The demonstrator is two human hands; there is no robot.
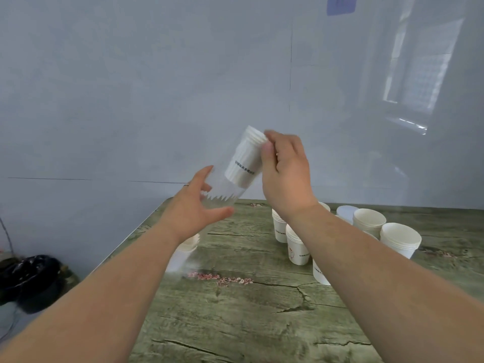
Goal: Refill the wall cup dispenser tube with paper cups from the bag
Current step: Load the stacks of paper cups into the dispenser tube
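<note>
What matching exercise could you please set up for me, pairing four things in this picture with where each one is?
Things
1. nested cups
2. clear tube
3. black bag
4. standing cups

Places
a. on the floor, left of the table
b. upright on the table, at the right
c. tilted in the air, its lower end held by the left hand
d. inside the tube, rims pinched by the right hand

Pairs: 1-d, 2-c, 3-a, 4-b
</note>
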